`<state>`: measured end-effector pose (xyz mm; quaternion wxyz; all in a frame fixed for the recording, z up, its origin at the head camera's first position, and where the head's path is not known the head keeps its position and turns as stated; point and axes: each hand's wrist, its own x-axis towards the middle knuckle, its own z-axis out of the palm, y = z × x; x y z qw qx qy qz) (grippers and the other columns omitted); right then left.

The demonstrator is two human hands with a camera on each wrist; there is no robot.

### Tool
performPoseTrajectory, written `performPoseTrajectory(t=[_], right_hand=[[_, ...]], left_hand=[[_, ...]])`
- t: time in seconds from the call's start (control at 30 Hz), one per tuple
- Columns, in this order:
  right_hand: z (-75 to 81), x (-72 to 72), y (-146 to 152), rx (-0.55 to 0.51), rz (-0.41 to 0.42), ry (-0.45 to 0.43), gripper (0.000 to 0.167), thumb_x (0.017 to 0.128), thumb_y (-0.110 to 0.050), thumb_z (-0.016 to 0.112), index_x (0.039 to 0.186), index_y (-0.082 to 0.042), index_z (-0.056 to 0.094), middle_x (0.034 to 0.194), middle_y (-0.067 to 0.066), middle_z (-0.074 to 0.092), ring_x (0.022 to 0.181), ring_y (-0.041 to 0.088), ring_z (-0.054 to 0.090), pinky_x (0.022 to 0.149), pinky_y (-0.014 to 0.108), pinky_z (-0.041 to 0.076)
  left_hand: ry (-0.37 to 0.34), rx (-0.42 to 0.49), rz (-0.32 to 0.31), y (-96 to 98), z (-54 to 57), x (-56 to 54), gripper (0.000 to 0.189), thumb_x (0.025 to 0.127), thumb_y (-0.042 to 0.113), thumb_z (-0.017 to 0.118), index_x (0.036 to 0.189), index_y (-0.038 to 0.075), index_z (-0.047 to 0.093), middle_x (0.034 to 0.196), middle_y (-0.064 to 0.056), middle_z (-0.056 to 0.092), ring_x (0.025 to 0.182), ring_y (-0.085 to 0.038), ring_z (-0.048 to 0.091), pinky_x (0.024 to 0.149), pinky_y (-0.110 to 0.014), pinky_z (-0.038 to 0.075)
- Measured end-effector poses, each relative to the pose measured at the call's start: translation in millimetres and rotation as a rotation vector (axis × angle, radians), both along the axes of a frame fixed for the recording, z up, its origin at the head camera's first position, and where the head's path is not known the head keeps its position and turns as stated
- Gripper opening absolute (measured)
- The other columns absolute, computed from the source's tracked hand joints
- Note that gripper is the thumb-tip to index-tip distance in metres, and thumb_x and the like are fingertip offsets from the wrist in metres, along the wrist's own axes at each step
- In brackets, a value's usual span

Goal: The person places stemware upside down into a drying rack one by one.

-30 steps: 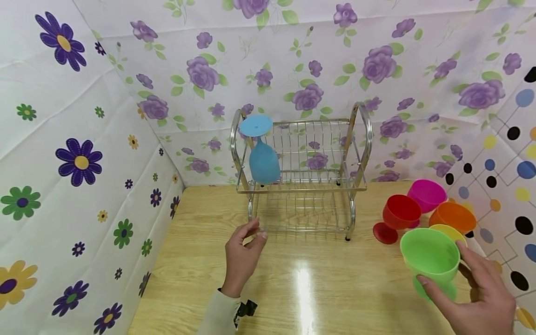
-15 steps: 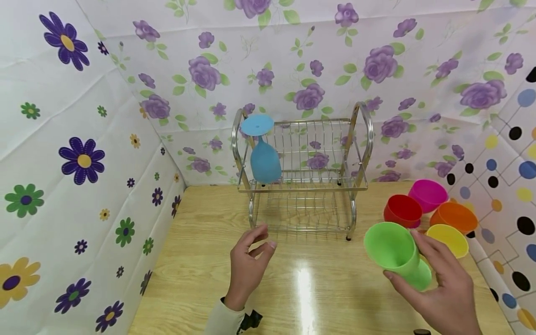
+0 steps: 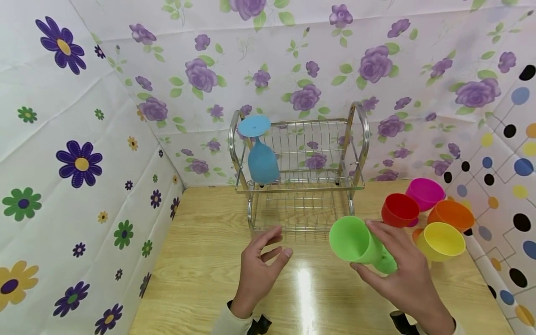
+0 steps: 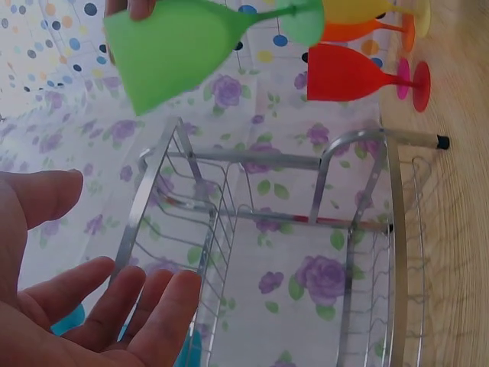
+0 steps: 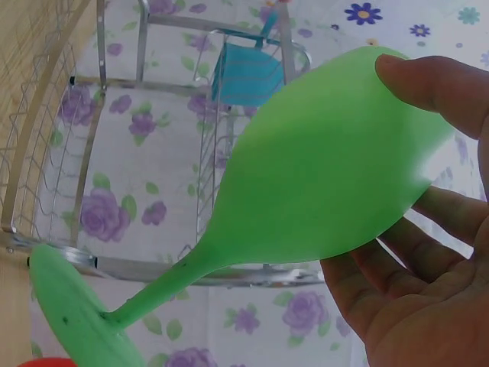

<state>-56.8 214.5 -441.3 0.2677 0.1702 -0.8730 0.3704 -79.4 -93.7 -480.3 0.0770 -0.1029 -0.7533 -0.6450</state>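
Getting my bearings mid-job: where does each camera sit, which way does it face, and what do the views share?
Head: head-worn, facing forward and down at the rack and green goblet; left hand and right hand both show.
Left wrist: on that wrist, turned sideways, facing past the left hand toward the rack; part of the right hand shows at top.
Right wrist: on that wrist, also sideways, facing past the right hand, gripping the green goblet, toward the rack and blue goblet.
Both wrist views share rack, green goblet, right hand.
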Motion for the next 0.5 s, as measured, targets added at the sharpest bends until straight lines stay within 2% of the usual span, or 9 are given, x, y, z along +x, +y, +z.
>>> performPoseTrajectory(t=[0.03,0.07,0.13,0.23,0.27,0.37,0.43,0.5], right_hand=[[-0.2,-2.0,-2,0.015,0.013,0.009,0.101,0.053,-0.015,0.106,0.146,-0.014,0.066,0.135,0.009,0.069,0.121,0.013,0.060,0.108,0.001,0.035],[-0.6,-3.8,-4,0.031,0.027,0.017,0.098,0.058,-0.025,0.106,0.146,-0.013,0.065,0.136,0.009,0.068,0.120,0.016,0.061,0.108,0.002,0.035],[-1.4,-6.8,-7,0.052,0.062,0.030,0.091,0.070,-0.048,0.099,0.146,-0.012,0.065,0.138,0.009,0.067,0.119,0.021,0.062,0.108,0.002,0.036],[-2.7,-9.9,-12,0.080,0.117,0.042,0.085,0.088,-0.069,0.072,0.148,-0.010,0.063,0.141,0.009,0.065,0.119,0.024,0.063,0.107,0.003,0.039],[-3.2,-10.6,-14,0.091,0.134,0.046,0.085,0.091,-0.072,0.062,0.148,-0.010,0.062,0.142,0.009,0.064,0.120,0.024,0.063,0.106,0.003,0.040],[-3.6,-12.9,-19,0.130,0.174,0.063,0.083,0.095,-0.072,0.057,0.150,-0.010,0.061,0.143,0.009,0.062,0.120,0.026,0.064,0.108,0.003,0.039],[-4.0,-14.3,-23,0.157,0.194,0.072,0.081,0.096,-0.071,0.055,0.151,-0.011,0.060,0.143,0.009,0.061,0.122,0.027,0.063,0.111,0.004,0.037],[-4.2,-15.7,-26,0.174,0.218,0.076,0.078,0.097,-0.067,0.059,0.150,-0.010,0.061,0.144,0.009,0.060,0.125,0.028,0.062,0.114,0.004,0.035]], left_hand=[[-0.008,0.002,-0.011,2.2,0.4,0.6,0.050,0.097,0.023,0.080,0.144,0.026,0.064,0.141,-0.002,0.063,0.128,-0.027,0.065,0.099,-0.033,0.062],[-0.015,0.002,-0.019,4.3,0.3,1.2,0.050,0.097,0.023,0.081,0.144,0.026,0.064,0.141,-0.001,0.063,0.128,-0.026,0.064,0.099,-0.033,0.062],[-0.022,0.000,-0.033,7.8,-0.1,2.2,0.051,0.097,0.024,0.081,0.145,0.027,0.063,0.141,-0.001,0.062,0.128,-0.025,0.064,0.100,-0.033,0.062],[-0.021,-0.004,-0.047,11.9,-0.4,3.7,0.052,0.097,0.024,0.081,0.146,0.026,0.063,0.141,-0.002,0.062,0.128,-0.025,0.065,0.099,-0.033,0.062],[-0.021,-0.005,-0.049,12.8,0.0,4.5,0.053,0.096,0.023,0.081,0.146,0.026,0.063,0.141,-0.002,0.062,0.128,-0.025,0.065,0.099,-0.033,0.062],[-0.015,-0.005,-0.058,15.2,2.2,6.9,0.055,0.095,0.023,0.083,0.146,0.025,0.063,0.140,-0.003,0.062,0.128,-0.028,0.065,0.098,-0.036,0.063],[-0.015,-0.010,-0.069,16.9,4.8,8.4,0.057,0.094,0.025,0.084,0.147,0.026,0.062,0.140,-0.002,0.062,0.129,-0.028,0.064,0.098,-0.036,0.063],[-0.011,-0.017,-0.084,18.5,7.1,9.2,0.059,0.093,0.026,0.084,0.148,0.026,0.061,0.141,-0.003,0.061,0.131,-0.027,0.064,0.098,-0.038,0.063]])
